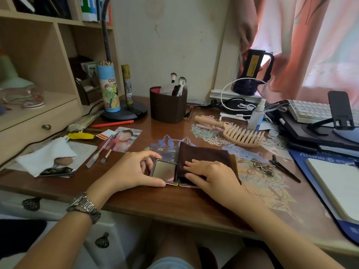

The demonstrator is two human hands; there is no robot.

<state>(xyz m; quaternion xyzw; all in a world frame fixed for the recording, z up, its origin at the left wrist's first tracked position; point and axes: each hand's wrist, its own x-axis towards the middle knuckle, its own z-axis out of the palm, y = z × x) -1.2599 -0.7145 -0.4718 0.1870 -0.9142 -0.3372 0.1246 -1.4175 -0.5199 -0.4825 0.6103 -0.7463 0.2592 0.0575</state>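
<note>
A small folding compact mirror [164, 171] lies spread flat on the wooden desk [174, 202] near its front edge. My left hand [134, 170] grips the left mirror panel, with the fingers curled over its far edge and the thumb along its near edge. A dark brown cloth [202, 154] covers the right panel. My right hand [211, 176] presses on the cloth with its fingers laid over it. A metal watch sits on my left wrist.
Behind the mirror stand a brown brush holder [168, 105], a pencil tube [107, 88] and a lamp base. A wooden hairbrush [239, 133] and spray bottle [257, 115] lie to the right, near hair clips, a keyboard and a blue mat. A photo [126, 139] and tissue lie left.
</note>
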